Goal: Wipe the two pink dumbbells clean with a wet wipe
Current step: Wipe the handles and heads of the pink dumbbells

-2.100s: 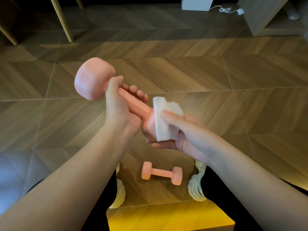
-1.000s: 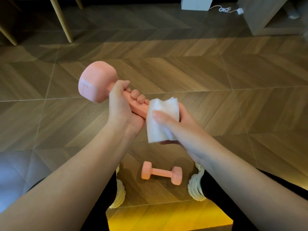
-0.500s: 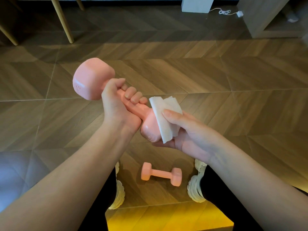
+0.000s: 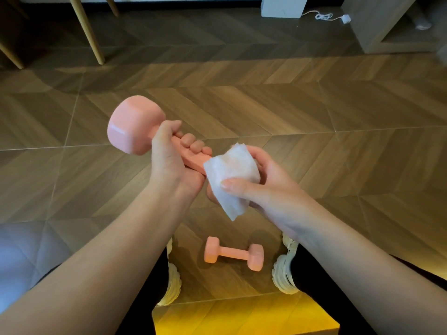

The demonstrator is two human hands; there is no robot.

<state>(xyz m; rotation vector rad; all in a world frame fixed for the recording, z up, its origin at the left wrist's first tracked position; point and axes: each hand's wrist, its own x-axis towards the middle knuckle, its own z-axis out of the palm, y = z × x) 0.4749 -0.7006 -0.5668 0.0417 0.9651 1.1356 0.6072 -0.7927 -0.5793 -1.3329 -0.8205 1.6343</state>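
Your left hand (image 4: 169, 163) grips dumbbell (image 4: 135, 124) handle; right hand (image 4: 263, 182) holds wipe (image 4: 231, 176), now wrapped over near head vs 0.5 s ago. 2nd dumbbell (image 4: 233, 253) on floor betw. feet, prob. still to do.

Pink dumbbells: 2, namely held dumbbell (image 4: 134, 125) and floor dumbbell (image 4: 233, 253)
Wet wipe (image 4: 231, 176): 1
Hands: 2, namely left hand (image 4: 173, 163) and right hand (image 4: 266, 187)
Shoes: 2, namely left shoe (image 4: 173, 284) and right shoe (image 4: 284, 269)
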